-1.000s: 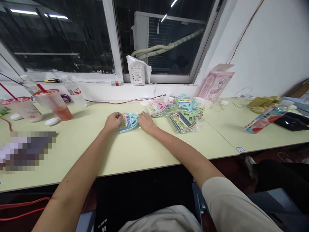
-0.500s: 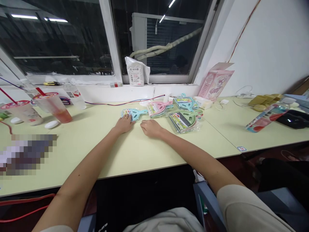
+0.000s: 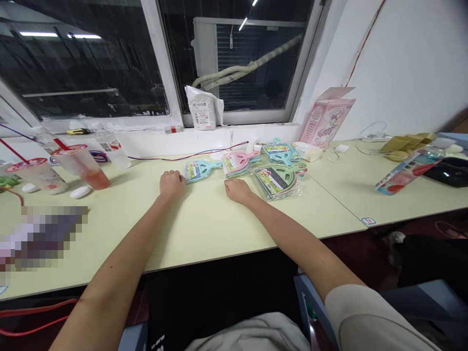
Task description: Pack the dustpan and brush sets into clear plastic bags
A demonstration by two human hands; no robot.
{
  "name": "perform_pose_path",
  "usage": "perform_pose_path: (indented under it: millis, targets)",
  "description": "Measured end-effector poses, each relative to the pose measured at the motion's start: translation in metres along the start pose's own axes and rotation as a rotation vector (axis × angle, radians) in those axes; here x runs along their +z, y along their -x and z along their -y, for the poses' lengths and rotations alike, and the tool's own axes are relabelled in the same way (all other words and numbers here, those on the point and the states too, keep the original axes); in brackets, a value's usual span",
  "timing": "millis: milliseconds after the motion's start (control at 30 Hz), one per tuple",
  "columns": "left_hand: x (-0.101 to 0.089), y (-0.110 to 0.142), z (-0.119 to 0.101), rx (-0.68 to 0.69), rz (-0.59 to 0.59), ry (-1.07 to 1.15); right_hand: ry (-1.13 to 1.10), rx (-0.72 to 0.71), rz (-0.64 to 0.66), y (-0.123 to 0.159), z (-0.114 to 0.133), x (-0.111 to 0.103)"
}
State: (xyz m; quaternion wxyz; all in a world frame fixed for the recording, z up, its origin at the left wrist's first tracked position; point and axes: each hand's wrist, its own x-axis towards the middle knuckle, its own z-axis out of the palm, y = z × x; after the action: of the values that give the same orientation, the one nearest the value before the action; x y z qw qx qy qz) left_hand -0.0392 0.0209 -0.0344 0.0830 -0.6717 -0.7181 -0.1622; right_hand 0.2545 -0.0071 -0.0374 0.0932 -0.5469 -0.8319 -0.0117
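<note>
My left hand rests on the pale yellow table with its fingers curled under, holding nothing I can see. Just right of it lies a packaged blue dustpan set, apart from the hand. My right hand lies loosely curled on the table, empty, just in front of a pink packaged set and left of a green one. Another blue set lies behind the green one.
Two plastic drink cups with red straws stand at the left. A white bag sits on the window sill. A pink box leans on the right wall. A wrapped toy pack and a black object lie at far right.
Both hands held the blue packaged set, then the left hand pushed it back toward the window and let go. Both hands now rest on the table away from it.
</note>
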Motion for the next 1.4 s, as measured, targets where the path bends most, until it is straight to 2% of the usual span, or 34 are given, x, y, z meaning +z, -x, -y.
perform_pose_path:
  millis: [100, 167, 300, 367, 600, 833, 1133, 1400]
  targets:
    - [-0.002, 0.003, 0.011, -0.058, 0.177, -0.042, -0.008, 0.053, -0.016, -0.002, -0.004, 0.001]
    - [0.000, 0.005, 0.011, -0.073, 0.217, -0.063, -0.018, 0.039, -0.027, -0.002, -0.008, 0.002]
    - [0.007, 0.010, 0.004, -0.149, 0.204, -0.076, -0.054, -0.096, -0.053, 0.001, -0.015, 0.003]
    - [0.008, 0.012, 0.003, -0.173, 0.192, -0.071, -0.069, -0.116, -0.065, 0.001, -0.018, 0.004]
    - [0.001, 0.019, 0.015, -0.045, 0.213, -0.027, -0.135, -0.086, -0.120, 0.001, -0.025, 0.009]
    - [-0.001, 0.018, 0.016, -0.044, 0.232, -0.012, -0.189, -0.059, -0.134, -0.001, -0.027, 0.013]
    - [-0.002, 0.022, 0.017, -0.020, 0.193, 0.025, -0.227, -0.069, -0.171, -0.005, -0.031, 0.021]
    - [0.000, 0.022, 0.018, -0.004, 0.177, 0.037, -0.328, -0.049, -0.165, -0.004, -0.032, 0.020]
